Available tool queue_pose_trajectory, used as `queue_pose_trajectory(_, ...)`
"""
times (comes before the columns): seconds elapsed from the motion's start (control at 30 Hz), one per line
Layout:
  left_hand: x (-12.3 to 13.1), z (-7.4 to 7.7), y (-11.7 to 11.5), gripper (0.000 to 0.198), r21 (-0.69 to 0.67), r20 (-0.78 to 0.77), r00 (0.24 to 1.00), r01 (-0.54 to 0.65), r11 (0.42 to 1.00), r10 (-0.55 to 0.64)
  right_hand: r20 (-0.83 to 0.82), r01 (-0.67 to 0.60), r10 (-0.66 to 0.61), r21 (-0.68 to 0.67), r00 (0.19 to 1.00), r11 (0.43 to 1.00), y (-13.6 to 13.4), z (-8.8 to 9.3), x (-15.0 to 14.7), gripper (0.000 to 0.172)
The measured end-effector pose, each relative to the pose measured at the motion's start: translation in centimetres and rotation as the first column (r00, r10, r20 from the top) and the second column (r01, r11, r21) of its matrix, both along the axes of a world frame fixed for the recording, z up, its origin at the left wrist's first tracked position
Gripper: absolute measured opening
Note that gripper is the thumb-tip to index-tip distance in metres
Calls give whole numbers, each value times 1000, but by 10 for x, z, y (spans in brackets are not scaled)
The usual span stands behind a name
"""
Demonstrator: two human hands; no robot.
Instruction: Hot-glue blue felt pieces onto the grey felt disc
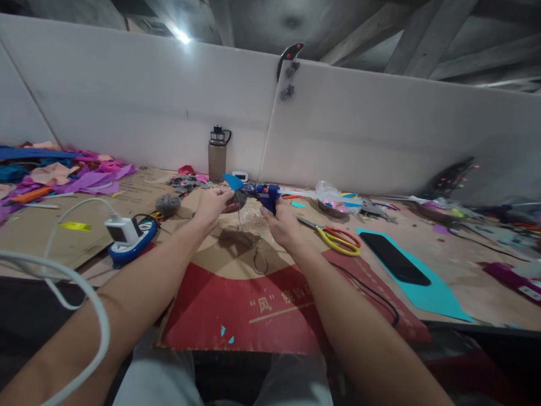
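Note:
My right hand (281, 223) is wrapped round the handle of a blue glue gun (269, 194), whose nozzle points left. A long whitish glue stick (298, 193) sticks out of its back end. Between the fingers of my left hand (213, 204) is a pointed blue piece (233, 181), its tip showing above them. A small dark grey bundle (239, 199) sits beside those fingertips, close to the nozzle; whether the hand also grips it I cannot tell. From there a loop of grey yarn (260, 265) hangs down over the cardboard.
Red-printed cardboard (236, 316) lies in front of me. Red-and-yellow scissors (338, 239) and a black phone (395, 259) on turquoise sheet are to the right. Left are a blue power strip (132, 251), a grey yarn ball (168, 204) and fabric scraps (88, 180). A bottle (217, 158) stands behind.

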State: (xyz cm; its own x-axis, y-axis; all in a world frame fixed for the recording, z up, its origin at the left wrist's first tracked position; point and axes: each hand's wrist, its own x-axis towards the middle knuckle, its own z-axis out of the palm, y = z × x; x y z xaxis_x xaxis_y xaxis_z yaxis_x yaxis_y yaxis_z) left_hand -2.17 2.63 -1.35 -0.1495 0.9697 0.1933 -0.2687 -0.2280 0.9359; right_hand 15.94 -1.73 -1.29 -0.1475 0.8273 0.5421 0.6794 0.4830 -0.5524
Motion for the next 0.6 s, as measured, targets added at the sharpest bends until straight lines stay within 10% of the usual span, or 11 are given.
queue_pose_trajectory(0.6,-2,3,-2,13,33,-6,999,-52,998,52,-1,61,-61,3,998,998,3,-3,4,42)
